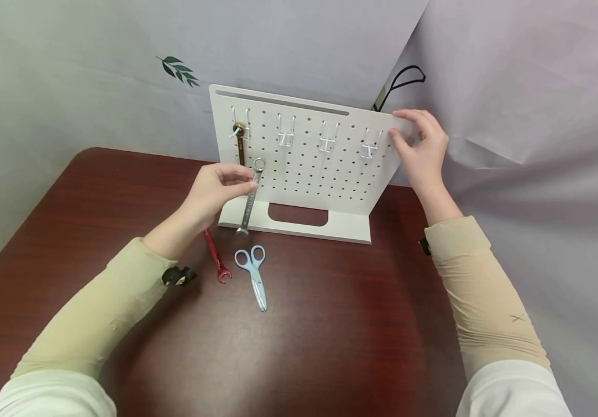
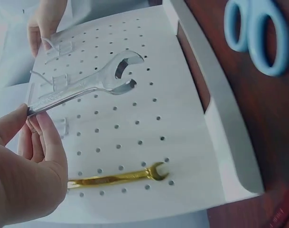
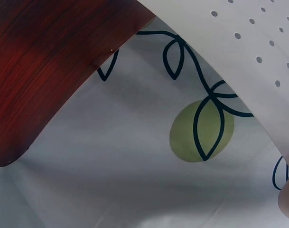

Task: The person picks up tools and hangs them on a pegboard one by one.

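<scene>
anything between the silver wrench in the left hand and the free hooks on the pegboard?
Nothing visible. The left hand holds the silver combination wrench in front of the white pegboard; the empty white hook is just up and right. The gold wrench hangs further left.

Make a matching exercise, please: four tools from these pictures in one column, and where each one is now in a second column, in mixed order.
Things:
1. silver wrench
2. gold wrench
3. red wrench
4. blue scissors

Places:
A. hanging from the first hook at the left end of the white pegboard
B. flat on the table, partly under the left forearm
C. pinched by the left hand in front of the pegboard
D. flat on the table, blades pointing toward the person

Pairs: 1-C, 2-A, 3-B, 4-D
</scene>
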Motion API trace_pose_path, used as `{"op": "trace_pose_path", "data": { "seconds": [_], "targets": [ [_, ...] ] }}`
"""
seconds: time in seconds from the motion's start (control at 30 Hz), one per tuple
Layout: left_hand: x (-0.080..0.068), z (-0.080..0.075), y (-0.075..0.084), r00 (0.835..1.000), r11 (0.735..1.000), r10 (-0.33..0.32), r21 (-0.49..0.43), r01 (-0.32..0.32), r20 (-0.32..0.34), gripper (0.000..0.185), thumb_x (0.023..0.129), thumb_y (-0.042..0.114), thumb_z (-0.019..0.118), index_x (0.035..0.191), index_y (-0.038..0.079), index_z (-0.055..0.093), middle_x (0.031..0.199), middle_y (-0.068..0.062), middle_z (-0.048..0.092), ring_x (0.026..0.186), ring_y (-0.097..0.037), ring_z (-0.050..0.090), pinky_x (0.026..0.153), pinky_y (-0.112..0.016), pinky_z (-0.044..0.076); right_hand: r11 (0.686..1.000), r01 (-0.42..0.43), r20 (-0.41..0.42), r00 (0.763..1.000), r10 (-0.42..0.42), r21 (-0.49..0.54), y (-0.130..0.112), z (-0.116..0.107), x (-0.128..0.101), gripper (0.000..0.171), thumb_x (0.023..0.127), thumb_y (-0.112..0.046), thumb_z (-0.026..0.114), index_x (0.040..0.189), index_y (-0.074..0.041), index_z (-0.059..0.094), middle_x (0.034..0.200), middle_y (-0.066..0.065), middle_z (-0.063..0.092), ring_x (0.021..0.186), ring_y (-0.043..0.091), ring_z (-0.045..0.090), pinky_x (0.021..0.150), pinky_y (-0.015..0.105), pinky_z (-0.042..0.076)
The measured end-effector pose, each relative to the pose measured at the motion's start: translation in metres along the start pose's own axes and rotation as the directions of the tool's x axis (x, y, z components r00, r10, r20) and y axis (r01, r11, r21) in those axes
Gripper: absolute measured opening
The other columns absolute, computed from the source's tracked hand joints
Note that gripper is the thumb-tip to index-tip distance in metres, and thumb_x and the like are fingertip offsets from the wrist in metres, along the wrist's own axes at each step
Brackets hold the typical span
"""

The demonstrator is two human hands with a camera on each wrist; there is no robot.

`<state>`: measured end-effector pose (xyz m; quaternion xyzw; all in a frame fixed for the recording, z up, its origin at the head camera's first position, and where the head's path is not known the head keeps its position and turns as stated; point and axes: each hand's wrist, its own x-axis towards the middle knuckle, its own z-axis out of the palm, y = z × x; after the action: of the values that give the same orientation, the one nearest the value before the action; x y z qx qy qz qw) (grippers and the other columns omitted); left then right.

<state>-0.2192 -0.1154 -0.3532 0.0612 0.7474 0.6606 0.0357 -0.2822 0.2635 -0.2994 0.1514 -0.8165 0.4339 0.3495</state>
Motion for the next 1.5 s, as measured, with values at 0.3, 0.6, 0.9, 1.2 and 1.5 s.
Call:
{"op": "trace_pose_path", "data": {
  "seconds": [0.3, 0.6, 0.9, 1.2, 1.5],
  "targets": [
    [0.023, 0.021, 0.015, 1.000, 1.000, -0.009, -0.018, 0.008, -0.008, 0.019, 0.095, 0.009, 0.080, 0.113, 0.004, 0.077, 0.087, 0.022, 0.073, 0.091, 0.001, 0.071, 0.091, -0.019, 0.054, 1.000, 0.000, -0.010, 1.000, 0.000, 0.005, 0.001, -0.001, 0.000, 0.025, 0.093, 0.005, 0.076, 0.117, 0.001, 0.078, 0.105, -0.027, 0.063, 0.102, -0.008, 0.057, 0.086, 0.014, 0.044],
    [0.039, 0.028, 0.012, 1.000, 0.994, -0.028, -0.106, 0.026, -0.012, 0.014, 0.095, 0.004, 0.077, 0.109, 0.005, 0.077, 0.090, 0.016, 0.073, 0.087, 0.002, 0.072, 0.086, -0.018, 0.058, 1.000, -0.002, -0.007, 1.000, 0.002, 0.003, 0.000, 0.000, 0.000, 0.025, 0.093, 0.005, 0.076, 0.118, 0.001, 0.078, 0.105, -0.027, 0.063, 0.103, -0.008, 0.057, 0.085, 0.014, 0.043],
    [0.053, 0.034, 0.003, 0.999, 0.989, -0.016, -0.146, 0.010, -0.037, 0.025, 0.097, 0.004, 0.075, 0.120, -0.005, 0.073, 0.104, 0.008, 0.071, 0.089, -0.002, 0.069, 0.088, -0.020, 0.060, 1.000, 0.009, -0.006, 1.000, -0.009, 0.013, -0.001, 0.001, 0.000, 0.024, 0.093, 0.004, 0.077, 0.116, 0.000, 0.079, 0.104, -0.028, 0.063, 0.102, -0.006, 0.058, 0.087, 0.014, 0.045],
    [0.063, 0.044, -0.002, 0.992, 0.982, 0.008, -0.189, -0.031, -0.123, 0.012, 0.096, 0.002, 0.077, 0.106, 0.007, 0.077, 0.090, 0.015, 0.071, 0.088, -0.001, 0.068, 0.084, -0.017, 0.059, 1.000, 0.006, -0.009, 1.000, -0.005, 0.018, -0.006, 0.003, -0.001, 0.023, 0.093, 0.003, 0.078, 0.116, 0.000, 0.079, 0.109, -0.008, 0.072, 0.104, -0.006, 0.058, 0.092, 0.014, 0.046],
    [0.064, 0.046, -0.004, 0.983, 0.984, 0.050, -0.157, -0.079, -0.177, 0.023, 0.094, -0.003, 0.077, 0.116, -0.007, 0.074, 0.083, 0.020, 0.072, 0.083, 0.002, 0.070, 0.085, -0.016, 0.059, 1.000, 0.011, -0.010, 1.000, -0.011, 0.022, -0.005, 0.005, 0.001, 0.022, 0.093, 0.004, 0.077, 0.115, 0.001, 0.079, 0.112, 0.010, 0.076, 0.104, -0.007, 0.058, 0.094, 0.014, 0.047]
  ]
}}
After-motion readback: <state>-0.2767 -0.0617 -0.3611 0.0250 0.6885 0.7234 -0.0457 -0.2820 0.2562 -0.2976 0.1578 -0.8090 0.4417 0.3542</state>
